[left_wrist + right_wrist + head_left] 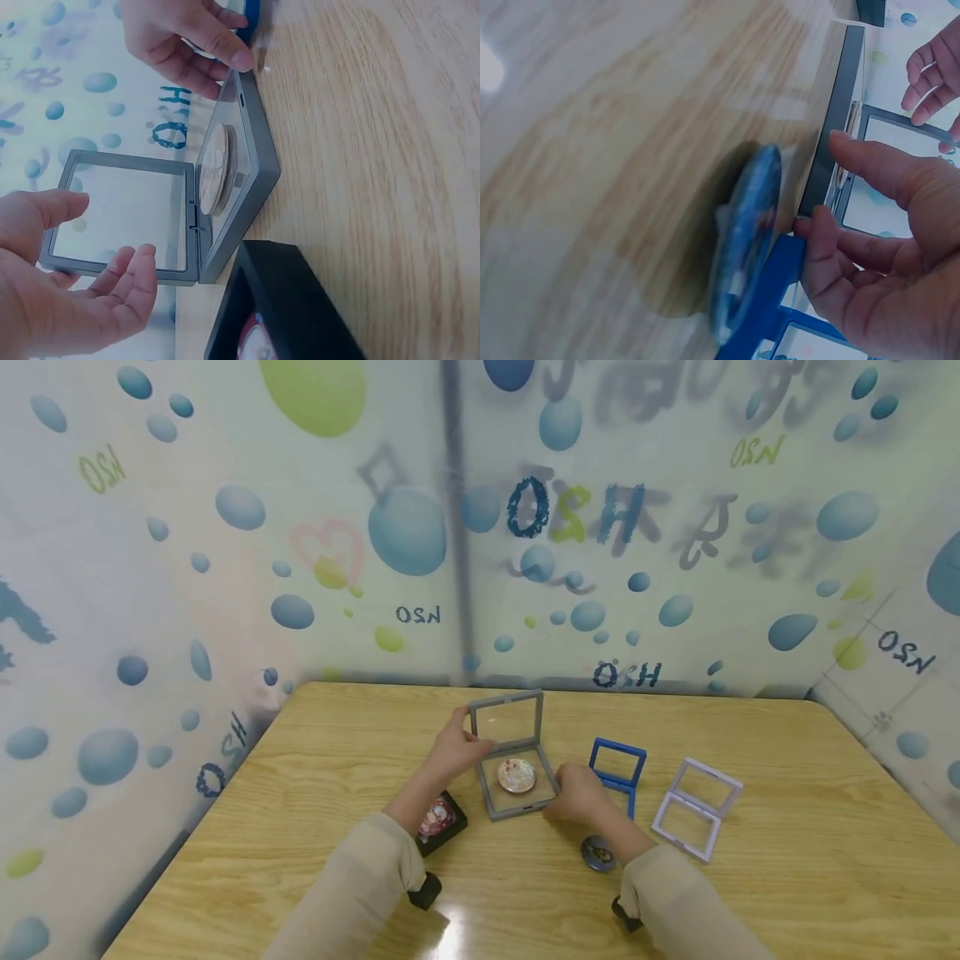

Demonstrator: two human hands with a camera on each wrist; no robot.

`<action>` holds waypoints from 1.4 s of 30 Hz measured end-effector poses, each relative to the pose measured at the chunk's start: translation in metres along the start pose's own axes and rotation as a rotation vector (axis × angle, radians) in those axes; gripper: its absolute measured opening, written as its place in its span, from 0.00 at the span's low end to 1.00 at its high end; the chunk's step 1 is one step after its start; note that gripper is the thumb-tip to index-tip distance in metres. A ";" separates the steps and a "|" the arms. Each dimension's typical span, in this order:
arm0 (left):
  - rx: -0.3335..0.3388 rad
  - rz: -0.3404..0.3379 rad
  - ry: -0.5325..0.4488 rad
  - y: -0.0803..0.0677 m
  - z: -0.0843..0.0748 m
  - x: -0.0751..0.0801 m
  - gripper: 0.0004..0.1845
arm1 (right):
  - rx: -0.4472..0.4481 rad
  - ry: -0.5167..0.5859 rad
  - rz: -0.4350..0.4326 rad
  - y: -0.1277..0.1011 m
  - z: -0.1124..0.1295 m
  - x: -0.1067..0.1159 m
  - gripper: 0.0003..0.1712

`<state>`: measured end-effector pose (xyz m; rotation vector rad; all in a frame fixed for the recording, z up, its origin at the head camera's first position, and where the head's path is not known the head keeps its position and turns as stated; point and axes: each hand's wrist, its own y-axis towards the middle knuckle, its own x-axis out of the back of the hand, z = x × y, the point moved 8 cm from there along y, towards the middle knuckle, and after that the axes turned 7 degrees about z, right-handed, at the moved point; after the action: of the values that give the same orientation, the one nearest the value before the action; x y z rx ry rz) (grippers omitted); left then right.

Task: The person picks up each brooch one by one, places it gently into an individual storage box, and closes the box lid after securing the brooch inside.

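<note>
A grey display frame [540,727] stands open on the table, its clear lid raised behind its base. A round, shiny badge [517,776] lies on the film inside the base. My left hand [452,752] holds the lid's left side, thumb toward the front, with some fingers around the lower edge in the left wrist view. At the base's right front corner, my right hand [581,792] grips the edge between thumb and fingers. The left wrist view shows the badge [215,169] side-on, bulging from the base.
Left of the grey frame lies a black frame [454,828] with a red picture item inside. To the right, a blue frame [619,745] and a pale lilac frame [729,810] stand open. Another round badge [598,853] lies near my right wrist. A patterned curtain [480,635] rises behind the wooden table [300,827].
</note>
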<state>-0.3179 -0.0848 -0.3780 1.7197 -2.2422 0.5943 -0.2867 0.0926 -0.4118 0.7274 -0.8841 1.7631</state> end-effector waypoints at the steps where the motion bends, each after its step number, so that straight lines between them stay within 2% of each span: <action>1: 0.001 0.003 -0.014 -0.001 0.000 0.000 0.42 | 0.002 0.000 -0.004 0.000 -0.001 0.000 0.20; 6: 0.001 0.015 -0.087 -0.003 0.000 -0.002 0.37 | 0.006 -0.008 -0.021 0.000 -0.002 0.001 0.21; 11: 0.009 0.035 -0.112 -0.005 0.001 -0.007 0.34 | 0.006 0.000 -0.026 0.000 -0.004 0.000 0.16; 19: 0.047 0.109 -0.235 -0.010 0.009 -0.016 0.33 | 0.024 -0.001 -0.042 0.001 -0.003 -0.001 0.09; 26: 0.033 0.141 -0.158 -0.016 0.010 -0.024 0.29 | 0.022 0.007 -0.047 0.000 -0.003 0.000 0.08; 35: 0.060 0.208 -0.040 -0.026 0.012 -0.034 0.23 | 0.041 0.047 -0.065 -0.002 -0.002 0.001 0.08; 42: 0.056 0.238 -0.015 -0.029 0.017 -0.038 0.22 | 0.019 0.102 -0.060 -0.002 -0.007 0.002 0.11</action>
<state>-0.2788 -0.0666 -0.4050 1.4962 -2.4831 0.7021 -0.2859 0.1004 -0.4137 0.6639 -0.7706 1.7412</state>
